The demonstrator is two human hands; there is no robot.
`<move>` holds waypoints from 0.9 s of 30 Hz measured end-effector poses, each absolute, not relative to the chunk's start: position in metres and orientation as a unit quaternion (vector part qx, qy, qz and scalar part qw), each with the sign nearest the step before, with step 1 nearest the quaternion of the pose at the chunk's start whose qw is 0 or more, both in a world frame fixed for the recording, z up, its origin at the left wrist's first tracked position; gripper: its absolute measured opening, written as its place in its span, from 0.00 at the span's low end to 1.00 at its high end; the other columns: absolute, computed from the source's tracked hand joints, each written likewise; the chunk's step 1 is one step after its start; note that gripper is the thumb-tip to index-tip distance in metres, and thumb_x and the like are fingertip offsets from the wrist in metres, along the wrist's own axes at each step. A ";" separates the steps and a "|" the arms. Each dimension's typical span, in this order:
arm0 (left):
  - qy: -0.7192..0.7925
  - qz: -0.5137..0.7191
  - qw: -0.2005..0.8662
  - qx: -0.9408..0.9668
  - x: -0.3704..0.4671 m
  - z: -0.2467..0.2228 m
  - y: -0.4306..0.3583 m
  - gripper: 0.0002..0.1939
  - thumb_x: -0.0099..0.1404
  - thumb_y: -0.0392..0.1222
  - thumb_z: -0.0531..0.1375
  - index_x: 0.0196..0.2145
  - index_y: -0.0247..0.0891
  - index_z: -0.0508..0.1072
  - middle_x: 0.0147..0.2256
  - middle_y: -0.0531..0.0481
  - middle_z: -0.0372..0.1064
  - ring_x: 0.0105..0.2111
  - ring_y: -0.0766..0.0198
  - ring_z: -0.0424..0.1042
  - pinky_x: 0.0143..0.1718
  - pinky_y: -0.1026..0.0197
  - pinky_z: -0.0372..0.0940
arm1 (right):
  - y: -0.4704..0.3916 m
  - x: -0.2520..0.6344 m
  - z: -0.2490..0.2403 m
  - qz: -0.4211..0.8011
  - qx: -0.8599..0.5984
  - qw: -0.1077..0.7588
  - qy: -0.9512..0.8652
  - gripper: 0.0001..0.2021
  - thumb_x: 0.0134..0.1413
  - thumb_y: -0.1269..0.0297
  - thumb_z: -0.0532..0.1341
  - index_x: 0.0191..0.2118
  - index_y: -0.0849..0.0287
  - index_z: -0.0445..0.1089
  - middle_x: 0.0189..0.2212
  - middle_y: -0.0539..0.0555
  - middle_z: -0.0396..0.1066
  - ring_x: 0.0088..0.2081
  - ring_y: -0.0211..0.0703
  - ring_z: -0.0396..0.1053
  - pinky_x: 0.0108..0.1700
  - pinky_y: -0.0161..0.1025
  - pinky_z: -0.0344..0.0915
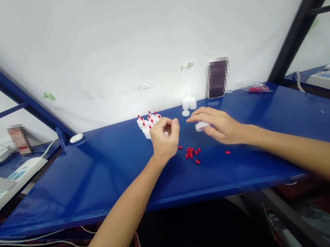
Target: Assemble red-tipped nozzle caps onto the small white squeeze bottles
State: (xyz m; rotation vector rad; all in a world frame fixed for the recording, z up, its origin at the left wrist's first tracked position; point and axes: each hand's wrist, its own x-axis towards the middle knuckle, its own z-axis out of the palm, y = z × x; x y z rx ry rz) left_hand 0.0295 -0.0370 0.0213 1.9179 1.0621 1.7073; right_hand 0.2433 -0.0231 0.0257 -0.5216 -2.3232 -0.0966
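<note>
My left hand [165, 138] is closed, its fingers curled towards the thumb. A bit of white shows in the curl, too little to name. Just behind it stands a cluster of small white bottles [145, 130] with red tips, partly hidden by the hand. My right hand [221, 126] has a white round lid [202, 126] between thumb and fingers, with the index finger stretched out towards the left. On the table between and below both hands lie several small red caps [190, 152]. One red cap [227, 152] lies apart, under my right hand.
Near the wall stand white bottles [192, 103] with a white lid-like piece [185, 113] before them. A phone-like device [218, 79] leans on the wall. A clear bag [255, 87] with red pieces and a white oval case [76, 138] lie on the blue table [99, 179].
</note>
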 end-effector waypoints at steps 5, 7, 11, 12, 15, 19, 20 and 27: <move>0.381 0.464 0.007 0.800 -0.005 0.034 -0.029 0.15 0.67 0.45 0.56 0.26 0.40 0.56 0.26 0.53 0.58 0.27 0.65 0.57 0.31 0.58 0.53 | -0.015 0.249 0.025 -0.049 -0.237 0.371 -0.896 0.10 0.66 0.62 0.50 0.37 0.56 0.65 0.32 0.55 0.66 0.33 0.46 0.65 0.36 0.45 0.65; 0.418 0.421 0.023 0.804 -0.013 0.038 -0.028 0.12 0.69 0.47 0.54 0.32 0.41 0.56 0.30 0.53 0.58 0.28 0.64 0.57 0.31 0.58 0.53 | -0.012 0.250 0.025 -0.040 -0.246 0.376 -0.892 0.10 0.67 0.62 0.48 0.36 0.55 0.62 0.31 0.54 0.65 0.31 0.45 0.63 0.34 0.44 0.63; 0.461 0.408 0.084 0.784 -0.020 0.045 -0.026 0.08 0.70 0.45 0.50 0.36 0.41 0.55 0.33 0.52 0.59 0.29 0.63 0.58 0.33 0.57 0.54 | -0.013 0.251 0.027 -0.008 -0.289 0.386 -0.876 0.07 0.66 0.64 0.47 0.38 0.55 0.60 0.30 0.53 0.66 0.29 0.44 0.62 0.32 0.42 0.60; 0.464 0.413 0.100 0.777 -0.022 0.047 -0.025 0.07 0.70 0.44 0.50 0.35 0.41 0.54 0.33 0.52 0.59 0.29 0.63 0.58 0.33 0.57 0.54 | -0.014 0.250 0.027 -0.001 -0.303 0.384 -0.872 0.06 0.66 0.64 0.47 0.38 0.55 0.59 0.30 0.52 0.66 0.29 0.43 0.62 0.32 0.41 0.59; 0.476 0.426 0.154 0.753 -0.026 0.051 -0.024 0.05 0.68 0.40 0.49 0.33 0.42 0.54 0.30 0.53 0.58 0.29 0.62 0.58 0.32 0.57 0.54 | -0.014 0.250 0.026 0.015 -0.331 0.369 -0.869 0.05 0.65 0.65 0.47 0.39 0.55 0.58 0.29 0.51 0.65 0.27 0.43 0.60 0.31 0.41 0.58; 0.488 0.439 0.199 0.728 -0.032 0.052 -0.021 0.05 0.65 0.38 0.49 0.31 0.42 0.54 0.28 0.53 0.58 0.30 0.61 0.58 0.33 0.57 0.55 | -0.007 0.248 0.019 0.008 -0.335 0.336 -0.880 0.04 0.63 0.64 0.50 0.39 0.56 0.60 0.32 0.54 0.67 0.31 0.46 0.63 0.35 0.43 0.60; 0.487 0.443 0.207 0.724 -0.033 0.052 -0.019 0.05 0.65 0.38 0.49 0.31 0.42 0.54 0.28 0.53 0.58 0.30 0.61 0.59 0.33 0.57 0.55 | -0.005 0.248 0.017 0.006 -0.339 0.322 -0.884 0.05 0.62 0.64 0.51 0.39 0.56 0.61 0.33 0.56 0.68 0.32 0.47 0.64 0.36 0.44 0.61; 0.479 0.479 0.234 0.698 -0.034 0.052 -0.014 0.08 0.65 0.38 0.50 0.27 0.41 0.58 0.22 0.53 0.61 0.25 0.62 0.63 0.29 0.59 0.58 | -0.002 0.239 0.008 0.043 -0.380 0.224 -0.896 0.11 0.61 0.60 0.55 0.44 0.60 0.68 0.39 0.57 0.66 0.37 0.48 0.67 0.39 0.44 0.63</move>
